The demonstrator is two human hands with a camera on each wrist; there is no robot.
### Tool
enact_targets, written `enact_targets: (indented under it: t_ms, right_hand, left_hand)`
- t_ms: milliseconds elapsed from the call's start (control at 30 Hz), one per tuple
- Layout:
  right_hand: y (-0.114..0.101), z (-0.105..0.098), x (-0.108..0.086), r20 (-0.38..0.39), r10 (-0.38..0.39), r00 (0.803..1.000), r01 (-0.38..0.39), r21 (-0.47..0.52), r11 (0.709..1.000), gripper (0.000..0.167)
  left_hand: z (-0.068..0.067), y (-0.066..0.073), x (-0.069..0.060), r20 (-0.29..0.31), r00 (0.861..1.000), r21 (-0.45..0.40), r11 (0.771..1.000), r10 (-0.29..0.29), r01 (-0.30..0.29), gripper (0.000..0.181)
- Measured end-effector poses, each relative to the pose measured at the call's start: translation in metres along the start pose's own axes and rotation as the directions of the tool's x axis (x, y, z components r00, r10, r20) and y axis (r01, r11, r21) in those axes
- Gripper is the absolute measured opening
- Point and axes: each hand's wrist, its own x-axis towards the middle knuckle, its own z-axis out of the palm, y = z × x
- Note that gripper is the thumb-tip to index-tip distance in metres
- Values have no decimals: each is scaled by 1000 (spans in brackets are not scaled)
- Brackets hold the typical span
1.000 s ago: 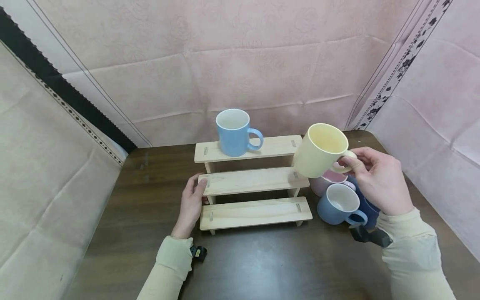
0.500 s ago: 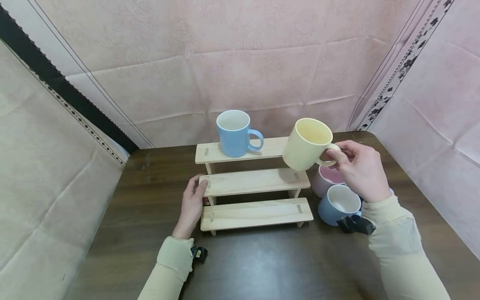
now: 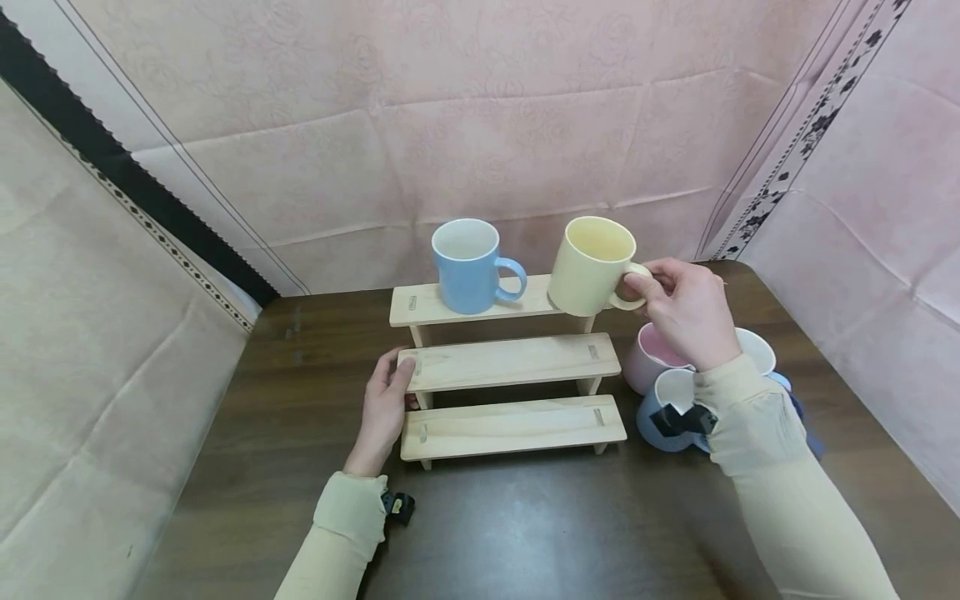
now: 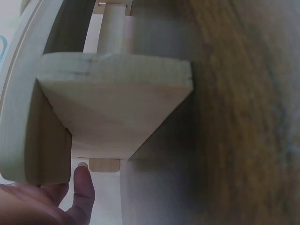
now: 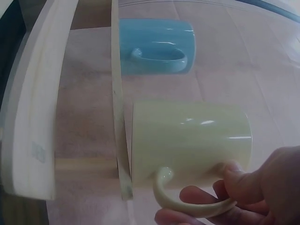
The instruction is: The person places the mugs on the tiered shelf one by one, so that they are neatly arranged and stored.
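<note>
My right hand (image 3: 686, 312) pinches the handle of a pale yellow mug (image 3: 588, 271), thumb near its rim. The mug is upright at the right end of the top tier of a wooden three-tier shelf (image 3: 510, 362). In the right wrist view its base is at the board's edge; whether it bears weight I cannot tell. A light blue mug (image 3: 467, 271) stands on the same tier to its left, handle to the right. My left hand (image 3: 384, 408) grips the left end of the middle tier, thumb on top, fingers (image 4: 83, 192) partly hidden by the wood.
Right of the shelf, under my right forearm, several mugs crowd together: a pink mug (image 3: 647, 362), a blue mug (image 3: 656, 425), a white-lined mug (image 3: 756, 350) and a partly hidden dark blue one. A cloth backdrop (image 3: 480, 142) rises behind the dark wooden table (image 3: 517, 533).
My right hand has carried the yellow mug left and back, from above the mug cluster to the top tier's right end. The left hand and the shelf have stayed in place.
</note>
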Motion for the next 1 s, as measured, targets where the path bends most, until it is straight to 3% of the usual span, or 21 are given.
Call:
enact_targets:
  t_ms: [167,600,867,1000]
  right_hand:
    - [-6,8,10,6,-16,1000,16,15,1000,31]
    - [-16,22,21,-1,-57,998,57,-13,998,26]
    - [-18,29,27,4,-60,998,60,-15,998,27]
    - [-19,30,29,22,-67,998,68,-29,997,26]
  left_hand:
    - [-1,-10,4,-11,1000,-13,1000,21,-22,43]
    - [-1,-10,4,-15,999,2,999,37,-37,44]
    - [-1,-10,4,-7,1000,-2,1000,14,-14,45]
    - [-1,-3,1,-4,1000,1,1000,-4,4,42]
